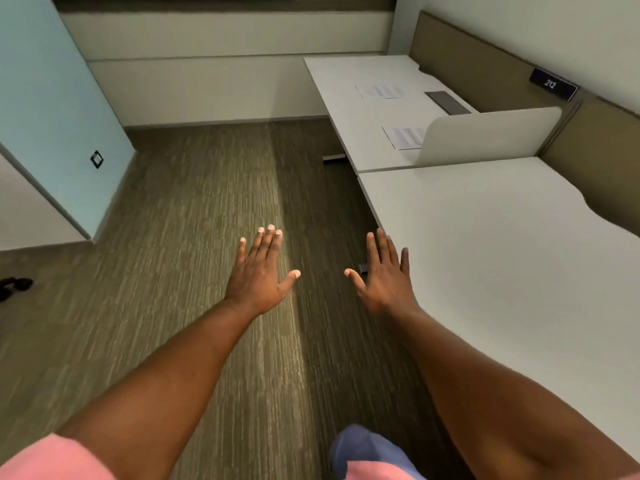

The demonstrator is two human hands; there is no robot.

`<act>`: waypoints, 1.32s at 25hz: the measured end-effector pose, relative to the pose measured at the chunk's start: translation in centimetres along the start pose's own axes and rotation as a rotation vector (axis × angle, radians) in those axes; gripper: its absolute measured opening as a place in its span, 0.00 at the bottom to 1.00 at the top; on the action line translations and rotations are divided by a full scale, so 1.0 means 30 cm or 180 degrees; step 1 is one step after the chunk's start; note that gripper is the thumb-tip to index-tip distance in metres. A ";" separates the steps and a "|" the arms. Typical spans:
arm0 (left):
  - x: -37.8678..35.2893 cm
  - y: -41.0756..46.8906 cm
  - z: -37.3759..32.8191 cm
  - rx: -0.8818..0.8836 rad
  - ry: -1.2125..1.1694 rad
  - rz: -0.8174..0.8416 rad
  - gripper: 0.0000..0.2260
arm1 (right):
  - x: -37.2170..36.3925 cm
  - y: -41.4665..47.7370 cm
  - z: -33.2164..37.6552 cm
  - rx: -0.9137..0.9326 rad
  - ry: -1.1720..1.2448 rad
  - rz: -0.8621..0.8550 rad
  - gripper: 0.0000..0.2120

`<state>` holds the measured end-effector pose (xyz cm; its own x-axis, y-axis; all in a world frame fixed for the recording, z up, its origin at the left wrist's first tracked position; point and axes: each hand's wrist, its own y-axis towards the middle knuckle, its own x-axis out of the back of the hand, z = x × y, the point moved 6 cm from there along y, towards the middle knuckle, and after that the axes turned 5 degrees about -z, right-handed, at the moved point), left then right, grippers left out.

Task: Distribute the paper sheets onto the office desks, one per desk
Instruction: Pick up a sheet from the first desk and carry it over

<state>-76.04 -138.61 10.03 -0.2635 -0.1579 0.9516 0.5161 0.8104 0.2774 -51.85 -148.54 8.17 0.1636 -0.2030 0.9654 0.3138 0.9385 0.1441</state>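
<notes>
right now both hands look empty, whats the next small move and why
Probably reach for the nearer sheet on the far desk and carry it to the near desk. The far desk holds two sheets, the other further back, while the near desk shows none. The left hand and right hand are open and hold nothing.

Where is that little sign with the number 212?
In the head view, the sign sits at the upper right, on top of the tan partition behind the far desk, right of the dark panel.
</notes>
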 end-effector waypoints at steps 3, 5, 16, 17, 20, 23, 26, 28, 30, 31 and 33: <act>-0.082 0.319 0.073 -0.0064 0.0020 -0.0006 0.40 | -0.062 0.341 -0.012 -0.0069 0.0040 -0.0023 0.42; -0.162 0.541 0.125 -0.0039 0.0075 0.0069 0.40 | -0.123 0.574 -0.033 -0.0072 0.0035 -0.0014 0.41; -0.471 1.570 0.248 -0.0237 0.0025 0.0279 0.40 | -0.274 1.592 -0.218 -0.0432 0.0174 0.0032 0.41; -0.514 1.663 0.259 -0.0292 0.0013 0.0341 0.40 | -0.291 1.672 -0.240 -0.0506 0.0191 0.0039 0.41; -0.651 1.950 0.276 -0.0560 -0.0033 0.0436 0.40 | -0.351 1.879 -0.331 -0.0842 0.0216 -0.0057 0.41; -0.765 2.249 0.246 -0.0949 -0.0128 0.0586 0.40 | -0.394 2.037 -0.430 -0.1313 0.0179 -0.0142 0.41; -0.833 2.524 0.187 -0.1488 -0.0104 0.0660 0.40 | -0.397 2.137 -0.508 -0.1807 0.0194 -0.0284 0.41; -0.883 2.724 0.126 -0.1688 -0.0042 0.0723 0.39 | -0.383 2.213 -0.571 -0.2133 0.0234 -0.0415 0.40; -0.947 2.865 0.039 -0.1936 0.0068 0.0738 0.38 | -0.372 2.255 -0.641 -0.2464 0.0239 -0.0558 0.40; -0.983 2.921 -0.013 -0.2066 0.0054 0.0703 0.38 | -0.373 2.270 -0.686 -0.2611 0.0237 -0.0625 0.40; -1.050 3.013 -0.116 -0.2248 -0.0072 0.0759 0.36 | -0.382 2.291 -0.771 -0.2819 0.0267 -0.0726 0.40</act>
<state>-18.27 -62.35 5.59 -0.0916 -0.0054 0.9958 0.9601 0.2647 0.0897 -10.53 -88.19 1.99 0.0662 -0.4090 0.9101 0.9432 0.3232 0.0766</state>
